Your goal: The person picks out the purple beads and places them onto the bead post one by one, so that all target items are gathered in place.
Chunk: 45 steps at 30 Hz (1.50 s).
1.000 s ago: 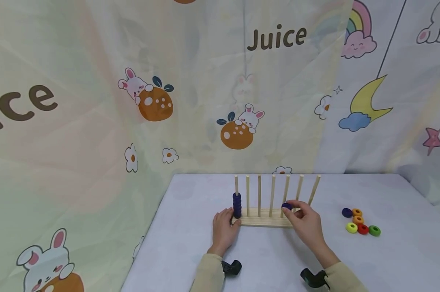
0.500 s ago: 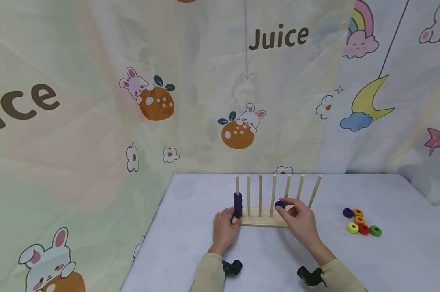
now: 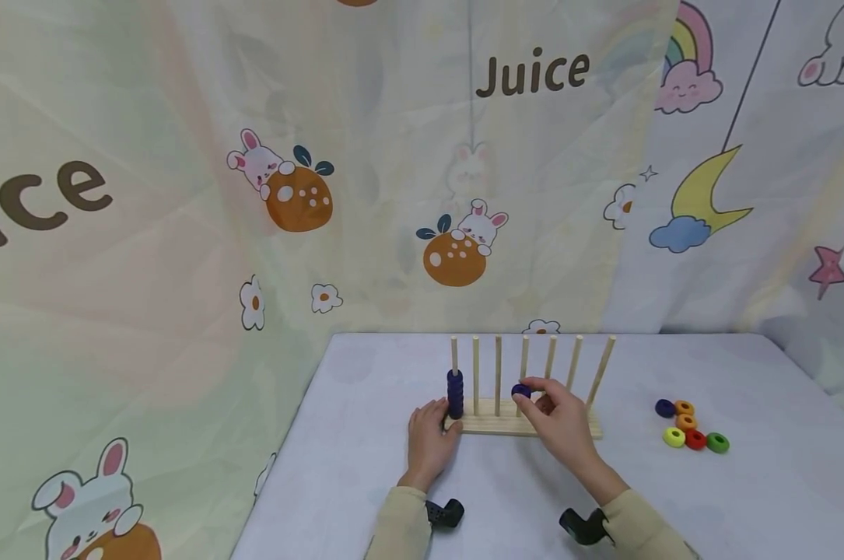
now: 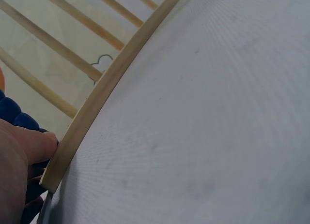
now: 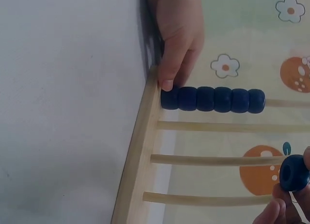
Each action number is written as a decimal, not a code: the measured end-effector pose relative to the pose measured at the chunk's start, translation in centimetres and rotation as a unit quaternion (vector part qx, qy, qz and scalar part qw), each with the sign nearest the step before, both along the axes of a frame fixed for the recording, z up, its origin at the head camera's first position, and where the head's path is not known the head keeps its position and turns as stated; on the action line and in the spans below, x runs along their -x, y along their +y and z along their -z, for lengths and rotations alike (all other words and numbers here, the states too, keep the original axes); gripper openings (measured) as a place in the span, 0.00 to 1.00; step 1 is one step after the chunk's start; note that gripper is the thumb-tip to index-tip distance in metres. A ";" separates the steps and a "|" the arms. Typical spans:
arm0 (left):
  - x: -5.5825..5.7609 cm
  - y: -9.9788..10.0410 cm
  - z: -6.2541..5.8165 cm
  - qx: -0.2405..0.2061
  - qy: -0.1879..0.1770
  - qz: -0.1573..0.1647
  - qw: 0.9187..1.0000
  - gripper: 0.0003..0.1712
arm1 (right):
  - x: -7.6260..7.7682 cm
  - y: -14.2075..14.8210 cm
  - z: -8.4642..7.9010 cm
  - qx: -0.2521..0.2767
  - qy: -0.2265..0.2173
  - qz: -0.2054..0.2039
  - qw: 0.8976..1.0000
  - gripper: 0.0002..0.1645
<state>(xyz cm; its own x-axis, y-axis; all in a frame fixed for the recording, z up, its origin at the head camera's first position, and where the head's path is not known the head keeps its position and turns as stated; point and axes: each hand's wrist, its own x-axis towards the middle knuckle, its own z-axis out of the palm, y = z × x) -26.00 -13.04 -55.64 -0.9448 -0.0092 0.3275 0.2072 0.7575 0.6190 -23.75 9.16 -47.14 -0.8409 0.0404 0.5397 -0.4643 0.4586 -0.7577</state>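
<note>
A wooden peg rack with several upright pegs stands on the table. My left hand grips the left end of its base, the thumb at the front edge in the left wrist view. A stack of dark blue beads fills most of the leftmost peg, right beside that hand. My right hand pinches one dark blue bead between thumb and fingers, in front of the middle pegs. In the right wrist view this bead shows its hole and is off the pegs.
To the right of the rack lie loose beads: one dark blue, two orange, one yellow, one red and one green. A printed cloth hangs behind the white table.
My right hand has moved left along the rack with the blue bead, from the right-hand pegs to the middle ones. The left hand stays at the base's left end.
</note>
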 end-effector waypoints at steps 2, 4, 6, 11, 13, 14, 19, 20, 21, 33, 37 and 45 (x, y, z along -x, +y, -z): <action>0.0 0.0 0.0 -0.001 0.002 0.000 1.000 0.26 | 0.1 -0.2 -0.2 -0.007 0.001 -0.004 1.000 0.16; 0.0 0.0 0.0 -0.002 -0.001 0.000 1.000 0.26 | 0.2 -0.4 -0.3 -0.013 0.001 -0.007 1.000 0.16; 0.0 0.1 0.1 -0.002 -0.002 0.001 1.000 0.26 | 0.4 -0.6 -0.5 -0.021 0.004 -0.011 1.000 0.16; 0.0 0.1 0.2 -0.002 -0.005 -0.001 1.000 0.26 | 0.6 -1.3 -1.0 -0.027 0.011 -0.022 0.999 0.16; 0.0 0.1 0.3 -0.004 -0.005 -0.001 1.000 0.26 | 0.6 -1.5 -1.1 -0.028 0.012 -0.025 0.999 0.16; 0.0 0.1 0.3 -0.004 -0.005 -0.001 1.000 0.26 | 0.6 -1.6 -1.2 -0.026 0.013 -0.027 0.999 0.16; 0.0 0.1 0.1 -0.002 -0.007 -0.002 1.000 0.27 | 0.8 -2.0 -1.5 -0.025 0.018 -0.030 0.999 0.16; 0.0 0.1 0.1 0.000 -0.008 -0.003 1.000 0.27 | 0.8 -2.1 -1.6 -0.025 0.022 -0.031 0.999 0.16; 0.0 0.1 0.1 0.001 -0.006 -0.003 1.000 0.27 | 0.9 -2.2 -1.8 -0.025 0.027 -0.033 0.999 0.16; -0.1 -0.1 0.2 0.000 0.006 -0.003 1.000 0.26 | 1.3 -3.9 -3.8 -0.012 0.040 -0.053 0.998 0.17; -0.1 -0.1 0.3 -0.004 0.002 -0.003 1.000 0.26 | 1.4 -4.4 -4.1 -0.010 0.044 -0.064 0.997 0.17; -0.1 0.0 -0.1 -0.014 0.010 -0.004 1.000 0.24 | 1.7 -5.0 -5.0 -0.021 0.058 -0.066 0.996 0.17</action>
